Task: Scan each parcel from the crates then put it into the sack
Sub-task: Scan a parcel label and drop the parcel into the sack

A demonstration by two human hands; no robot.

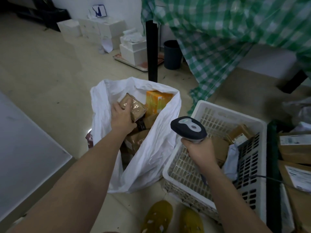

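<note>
L hand (121,115) grip clamped on taped brown parcel (134,107) over open white sack (156,148); parcels deeper in sack partly hidden. R hand (200,151) grip wrapped round scanner (189,128) over white crate (217,148), contents half-hidden; far-R parcels cut off.

A pale beige tiled floor (50,68) runs back to a white wall (117,7). Stacks of white boxes (94,29) stand along the wall's foot, some on a flat scale platform (139,65). A black post (152,51) rises from the floor just beside a dark waste bin (172,54). A green-and-white checked cloth (227,36) hangs down at the upper right over a white piece of furniture with a black leg (292,81). A pale flat surface (25,145) fills the left edge. The light is dim and even
</note>
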